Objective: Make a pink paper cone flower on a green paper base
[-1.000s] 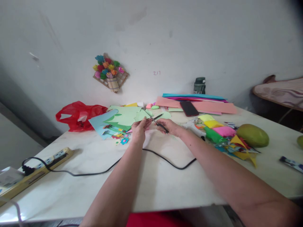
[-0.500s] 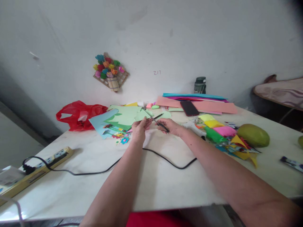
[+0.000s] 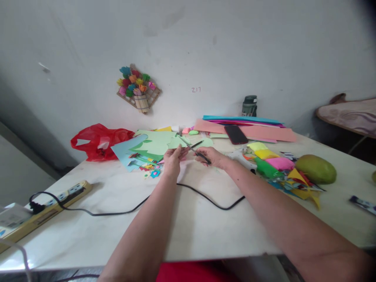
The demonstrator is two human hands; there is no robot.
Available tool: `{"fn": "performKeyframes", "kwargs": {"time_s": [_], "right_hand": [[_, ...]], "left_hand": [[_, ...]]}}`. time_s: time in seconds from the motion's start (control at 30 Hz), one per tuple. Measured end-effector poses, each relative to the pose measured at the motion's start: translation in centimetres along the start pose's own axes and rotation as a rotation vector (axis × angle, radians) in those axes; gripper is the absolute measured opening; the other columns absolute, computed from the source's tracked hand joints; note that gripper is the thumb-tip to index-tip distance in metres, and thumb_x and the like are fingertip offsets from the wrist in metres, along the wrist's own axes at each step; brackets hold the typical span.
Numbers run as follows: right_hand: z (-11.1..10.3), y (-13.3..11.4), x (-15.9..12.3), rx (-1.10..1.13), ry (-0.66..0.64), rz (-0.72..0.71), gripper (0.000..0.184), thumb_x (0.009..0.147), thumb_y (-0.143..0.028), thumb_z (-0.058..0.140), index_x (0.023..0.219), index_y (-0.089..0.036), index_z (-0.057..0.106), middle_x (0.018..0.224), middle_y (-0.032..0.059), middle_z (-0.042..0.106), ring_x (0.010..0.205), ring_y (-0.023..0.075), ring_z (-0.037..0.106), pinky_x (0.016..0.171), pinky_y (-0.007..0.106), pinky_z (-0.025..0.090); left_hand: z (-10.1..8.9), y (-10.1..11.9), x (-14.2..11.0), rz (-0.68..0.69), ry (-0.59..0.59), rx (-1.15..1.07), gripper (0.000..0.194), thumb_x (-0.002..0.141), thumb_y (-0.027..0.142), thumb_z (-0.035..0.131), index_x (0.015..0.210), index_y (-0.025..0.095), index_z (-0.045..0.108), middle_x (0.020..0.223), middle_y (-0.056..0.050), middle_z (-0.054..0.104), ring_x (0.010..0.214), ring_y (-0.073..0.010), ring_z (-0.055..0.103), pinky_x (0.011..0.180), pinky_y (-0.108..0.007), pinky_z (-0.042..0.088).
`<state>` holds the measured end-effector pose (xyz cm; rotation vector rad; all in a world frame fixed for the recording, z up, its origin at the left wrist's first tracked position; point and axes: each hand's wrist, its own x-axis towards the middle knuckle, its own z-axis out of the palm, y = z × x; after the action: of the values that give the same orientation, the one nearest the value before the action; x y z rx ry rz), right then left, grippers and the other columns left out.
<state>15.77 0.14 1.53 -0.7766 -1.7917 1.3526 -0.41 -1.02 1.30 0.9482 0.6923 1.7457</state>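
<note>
Near the middle of the table, my left hand (image 3: 172,158) is closed, pinching a small piece of light green paper (image 3: 174,141) between thumb and fingers. My right hand (image 3: 212,156) is wrapped around the dark handles of a pair of scissors (image 3: 192,149). The scissor blades point up and left, reaching to the paper beside my left fingertips. Just behind and left lies a larger light green sheet (image 3: 160,139) on a pale blue sheet (image 3: 123,153). Small cut paper flowers (image 3: 155,173) are left of my left wrist.
A red plastic bag (image 3: 101,143) and a power strip (image 3: 67,196) are at left. A black cable (image 3: 205,194) crosses under my forearms. At right are a phone (image 3: 235,134), stacked coloured paper (image 3: 273,133), coloured clay packs (image 3: 268,156), paper scraps and a green fruit (image 3: 315,168).
The view has shifted very slightly. Both hands, the paper and the scissors stay in nearly the same place.
</note>
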Motion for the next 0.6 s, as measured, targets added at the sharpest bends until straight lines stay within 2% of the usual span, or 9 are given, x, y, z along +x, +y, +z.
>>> {"fn": "performKeyframes", "kwargs": {"time_s": [0.27, 0.6], "right_hand": [[-0.29, 0.29, 0.2, -0.02, -0.017, 0.002, 0.035, 0.061, -0.038, 0.067, 0.083, -0.013, 0.055, 0.057, -0.0058, 0.046, 0.041, 0.0036, 0.038, 0.036, 0.019, 0.031], [-0.26, 0.23, 0.21, -0.033, -0.026, 0.026, 0.033, 0.062, -0.037, 0.066, 0.081, -0.012, 0.055, 0.056, -0.0063, 0.045, 0.038, 0.0033, 0.037, 0.033, 0.019, 0.028]], "left_hand": [[-0.17, -0.08, 0.09, 0.014, 0.012, 0.003, 0.033, 0.06, 0.036, 0.072, 0.067, 0.012, 0.05, 0.065, -0.007, 0.065, 0.074, -0.022, 0.066, 0.074, -0.035, 0.049], [-0.28, -0.14, 0.22, 0.013, 0.004, 0.02, 0.031, 0.061, 0.031, 0.072, 0.067, 0.013, 0.048, 0.064, -0.006, 0.065, 0.072, -0.0215, 0.066, 0.07, -0.033, 0.05]]}}
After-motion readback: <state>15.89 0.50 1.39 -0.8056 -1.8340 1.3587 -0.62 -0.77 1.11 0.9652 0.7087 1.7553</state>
